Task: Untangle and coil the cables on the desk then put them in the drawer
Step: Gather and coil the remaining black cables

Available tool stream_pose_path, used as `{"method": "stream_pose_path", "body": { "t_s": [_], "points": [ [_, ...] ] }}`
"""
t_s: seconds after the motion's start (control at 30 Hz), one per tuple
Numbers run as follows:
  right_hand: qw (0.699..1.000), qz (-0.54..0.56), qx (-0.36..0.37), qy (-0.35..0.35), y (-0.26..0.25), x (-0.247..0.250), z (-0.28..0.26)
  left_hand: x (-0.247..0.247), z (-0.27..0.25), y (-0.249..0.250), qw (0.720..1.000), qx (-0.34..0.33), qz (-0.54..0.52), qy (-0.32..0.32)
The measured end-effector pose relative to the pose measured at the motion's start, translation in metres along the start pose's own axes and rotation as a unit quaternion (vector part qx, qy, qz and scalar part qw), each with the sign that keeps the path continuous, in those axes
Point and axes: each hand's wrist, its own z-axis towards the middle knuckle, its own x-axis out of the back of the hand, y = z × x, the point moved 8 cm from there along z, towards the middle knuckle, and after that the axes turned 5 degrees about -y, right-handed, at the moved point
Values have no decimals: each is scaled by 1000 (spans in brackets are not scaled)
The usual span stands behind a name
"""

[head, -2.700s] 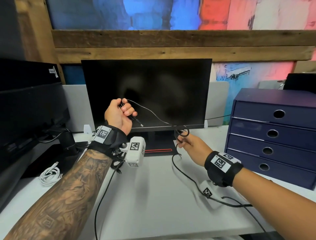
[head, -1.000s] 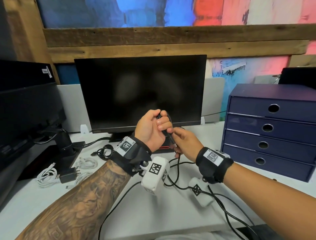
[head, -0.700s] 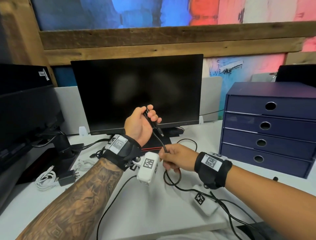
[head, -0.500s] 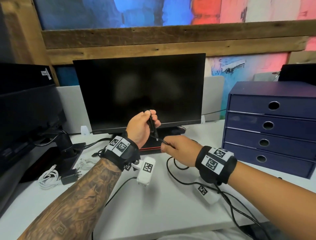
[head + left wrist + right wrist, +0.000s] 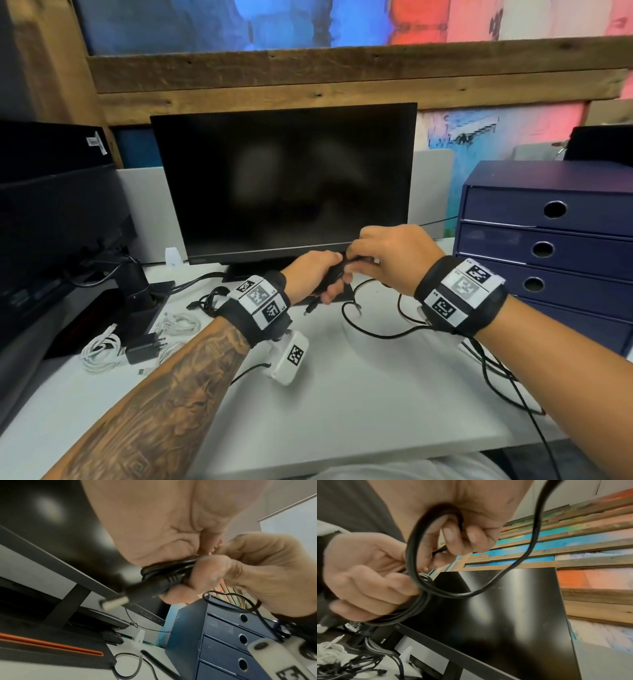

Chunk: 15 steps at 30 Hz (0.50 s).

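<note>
A black cable (image 5: 376,334) runs from a bundle of loops in my left hand (image 5: 317,274) across the white desk (image 5: 342,411) and off its front right edge. The left hand grips the coiled loops (image 5: 164,568), and the cable's barrel plug (image 5: 115,602) sticks out below the fingers. My right hand (image 5: 385,258) is right against the left hand, above it, and pinches a fresh loop (image 5: 414,555) of the same cable. Both hands hover in front of the monitor's lower edge. The navy drawer unit (image 5: 548,240) stands at the right with its drawers closed.
A dark monitor (image 5: 284,178) stands behind my hands, and a second screen (image 5: 51,222) is at the left. White coiled cables (image 5: 99,349), a black charger (image 5: 142,349) and a small black cable tangle (image 5: 212,301) lie at the left of the desk.
My right hand has risen from the desk side up onto my left hand, bringing another loop of cable. The left hand has dropped lower and turned its knuckles up.
</note>
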Motion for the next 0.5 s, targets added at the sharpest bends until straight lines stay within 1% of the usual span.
{"method": "stream_pose_path", "body": {
  "t_s": [0.07,0.13,0.23,0.3,0.37,0.5],
  "points": [
    [1000,-8,13,8,3,0,-1,-7,-1,1,999,16,-12,-34],
    [999,3,16,33,6,3,-3,-11,-6,10,996,2,-63,-68],
    [996,58,-19,63,13,7,-3,-10,-13,26,982,-28,-160,-96],
    [993,83,-50,63,16,5,-1,-8,-15,31,972,-37,-207,-103],
    [993,85,-68,54,16,3,1,-7,-15,34,966,-45,-232,-106],
    [982,146,-117,25,22,-6,0,-6,-14,33,951,-46,-294,-83]
  ]
}}
